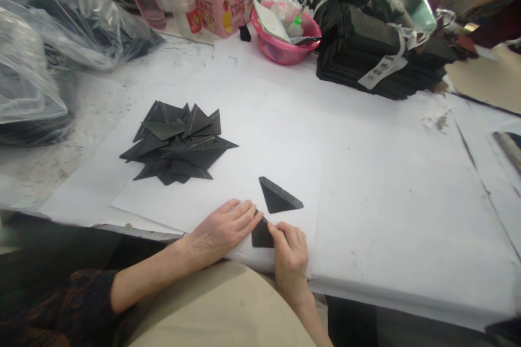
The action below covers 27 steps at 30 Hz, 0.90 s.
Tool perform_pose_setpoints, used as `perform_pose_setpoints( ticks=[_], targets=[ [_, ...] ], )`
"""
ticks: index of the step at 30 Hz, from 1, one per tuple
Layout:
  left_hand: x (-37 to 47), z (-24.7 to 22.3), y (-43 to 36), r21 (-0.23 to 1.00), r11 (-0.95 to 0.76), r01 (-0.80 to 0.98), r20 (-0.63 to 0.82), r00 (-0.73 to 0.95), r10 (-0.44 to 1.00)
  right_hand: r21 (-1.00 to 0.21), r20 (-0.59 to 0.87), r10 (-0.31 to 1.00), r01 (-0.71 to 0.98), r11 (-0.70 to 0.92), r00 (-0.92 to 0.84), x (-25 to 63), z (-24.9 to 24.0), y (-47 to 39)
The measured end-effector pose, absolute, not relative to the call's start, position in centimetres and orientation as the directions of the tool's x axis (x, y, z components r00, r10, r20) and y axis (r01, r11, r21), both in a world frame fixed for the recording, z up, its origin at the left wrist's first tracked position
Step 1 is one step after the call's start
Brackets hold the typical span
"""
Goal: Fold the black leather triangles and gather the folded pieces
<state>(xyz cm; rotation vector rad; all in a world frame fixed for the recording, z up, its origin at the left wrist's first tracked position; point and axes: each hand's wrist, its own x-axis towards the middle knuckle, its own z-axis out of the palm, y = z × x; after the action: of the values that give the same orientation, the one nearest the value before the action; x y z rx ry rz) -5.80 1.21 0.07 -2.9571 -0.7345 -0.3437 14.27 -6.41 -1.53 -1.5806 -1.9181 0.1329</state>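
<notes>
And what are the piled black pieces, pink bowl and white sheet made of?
Piled black pieces: maybe matt imitation leather or stiff fabric, flat and crisp-edged. Pink bowl: probably plastic, glossy and moulded-looking. White sheet: likely paper, dull, smooth and thin-edged.

The person's left sleeve [83, 293] is nearly black, with faint brown patches, and ends partway down the forearm [150, 279]. A plain tan apron [220, 312], smooth and round, covers the front. The left hand [223, 229] and right hand [291, 257] are bare.
</notes>
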Motion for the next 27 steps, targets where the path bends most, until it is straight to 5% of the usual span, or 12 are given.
perform_pose_setpoints(
  ticks=[18,27],
  targets=[
    [-5.0,0.3,0.9,0.009,-0.894,0.448,0.282,0.857,0.432,-0.565,0.360,0.933,0.793,0.227,-0.011,15.2,-1.3,-7.0],
    [-4.9,0.4,0.7,-0.003,-0.897,0.443,0.237,0.871,0.430,-0.501,0.395,0.917,0.822,0.270,-0.060,15.5,-1.4,-7.5]
  ],
)
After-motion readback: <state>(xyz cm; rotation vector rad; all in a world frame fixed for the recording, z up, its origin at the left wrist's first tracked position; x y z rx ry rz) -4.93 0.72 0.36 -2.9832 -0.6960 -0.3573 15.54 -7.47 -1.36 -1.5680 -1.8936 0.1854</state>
